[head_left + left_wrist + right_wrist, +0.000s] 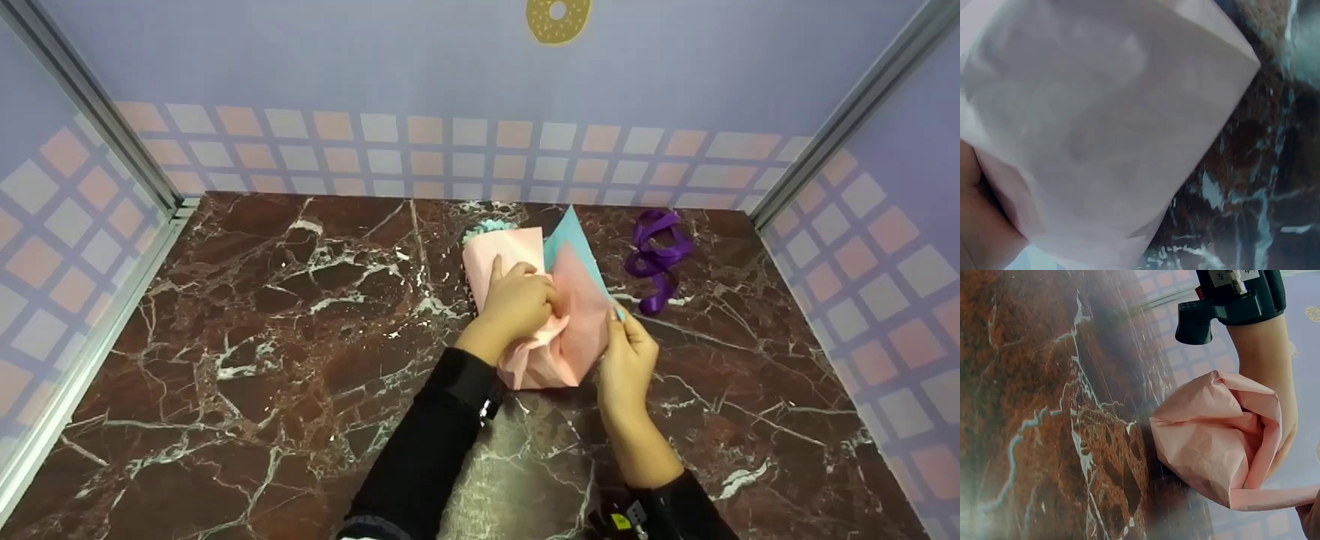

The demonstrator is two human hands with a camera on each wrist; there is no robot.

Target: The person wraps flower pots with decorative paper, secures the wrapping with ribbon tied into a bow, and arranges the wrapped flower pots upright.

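Observation:
Pink wrapping paper is folded into a loose bundle, with a light blue layer showing behind its raised right flap. Pale blue flowers peek out at the bundle's far end. My left hand holds the paper from above, some of its fingers tucked into the fold. At the flap's right edge, my right hand pinches the paper between thumb and fingers. In the right wrist view the crumpled near end of the pink paper hides most of the left hand. Paper fills much of the left wrist view.
A curled purple ribbon lies on the marble-patterned tabletop, to the right of the bundle. Checked lilac panels wall in the back and both sides.

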